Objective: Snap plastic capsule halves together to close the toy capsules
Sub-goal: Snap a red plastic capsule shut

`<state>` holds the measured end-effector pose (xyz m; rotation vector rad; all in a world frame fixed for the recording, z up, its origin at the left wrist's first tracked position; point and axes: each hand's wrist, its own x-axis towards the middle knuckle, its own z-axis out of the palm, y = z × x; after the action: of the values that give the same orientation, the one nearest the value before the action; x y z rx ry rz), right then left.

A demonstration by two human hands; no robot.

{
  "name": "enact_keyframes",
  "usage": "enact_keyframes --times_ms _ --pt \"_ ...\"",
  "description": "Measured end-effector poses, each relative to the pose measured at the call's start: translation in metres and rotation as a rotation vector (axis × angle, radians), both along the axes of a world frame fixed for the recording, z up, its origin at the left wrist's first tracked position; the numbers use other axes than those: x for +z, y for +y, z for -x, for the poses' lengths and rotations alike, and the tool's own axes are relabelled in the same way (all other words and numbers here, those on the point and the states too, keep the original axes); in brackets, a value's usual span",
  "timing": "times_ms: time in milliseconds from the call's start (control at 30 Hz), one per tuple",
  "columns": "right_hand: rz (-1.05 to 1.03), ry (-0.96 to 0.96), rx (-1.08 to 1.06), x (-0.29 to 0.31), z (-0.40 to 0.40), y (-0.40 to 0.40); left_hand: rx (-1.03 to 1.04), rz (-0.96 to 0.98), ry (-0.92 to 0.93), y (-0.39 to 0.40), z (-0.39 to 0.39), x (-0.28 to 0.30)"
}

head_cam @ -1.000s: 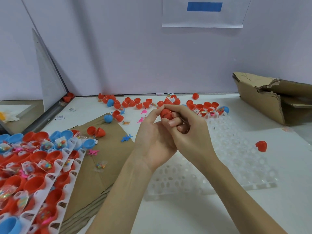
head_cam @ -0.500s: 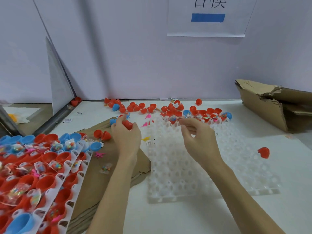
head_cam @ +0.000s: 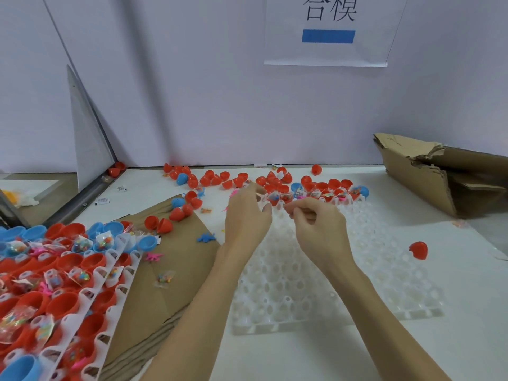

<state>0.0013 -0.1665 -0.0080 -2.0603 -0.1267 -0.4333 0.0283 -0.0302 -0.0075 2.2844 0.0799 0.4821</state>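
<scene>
The red capsule pressed together a second ago is gone from both hands; left hand [head_cam: 247, 215] and right hand [head_cam: 319, 226], apart and seemingly empty, are stretched toward filled red capsule halves [head_cam: 324, 195] at the far edge of the clear plastic socket tray [head_cam: 384, 284].

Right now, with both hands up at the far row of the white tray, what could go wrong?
1. Left hand and right hand reach close together; they could knock filled halves out of the white tray.
2. Loose red halves crowd the tray's far edge, so a sweep may scatter them.
3. The lone red piece to the right may get overlooked.
</scene>
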Motion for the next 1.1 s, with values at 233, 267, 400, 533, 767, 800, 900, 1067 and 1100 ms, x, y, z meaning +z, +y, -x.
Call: enact_keyframes --times_ms 233,267,400,533,767,800,900,1067,1100 --pt "-0.02 0.001 0.008 0.0 0.0 -0.001 0.005 -0.329 0.121 -0.011 -0.039 -0.007" --pt "-0.023 -0.001 0.01 0.0 0.0 0.0 0.008 -0.323 0.116 -0.011 -0.041 -0.009" --pt "-0.033 -0.012 0.018 0.001 -0.001 0.0 0.027 -0.295 0.132 -0.012 -0.05 -0.008" --pt "-0.062 -0.004 0.017 0.002 -0.001 0.0 0.026 -0.201 0.223 -0.01 -0.06 0.001" --pt "-0.079 0.014 0.029 0.001 -0.001 0.001 -0.004 -0.197 0.239 -0.003 -0.067 0.008" --pt "-0.076 0.012 0.029 0.001 -0.001 0.001 0.007 -0.174 0.223 -0.003 -0.065 0.006" --pt "-0.063 0.007 0.019 0.0 -0.001 0.0 0.039 -0.065 0.141 -0.003 -0.061 0.003" --pt "-0.075 0.033 -0.009 0.001 -0.004 -0.001 0.022 0.135 0.005 -0.001 -0.047 0.007" --pt "-0.103 0.039 -0.019 0.001 -0.003 -0.001 0.006 0.169 -0.017 -0.001 -0.04 0.007"
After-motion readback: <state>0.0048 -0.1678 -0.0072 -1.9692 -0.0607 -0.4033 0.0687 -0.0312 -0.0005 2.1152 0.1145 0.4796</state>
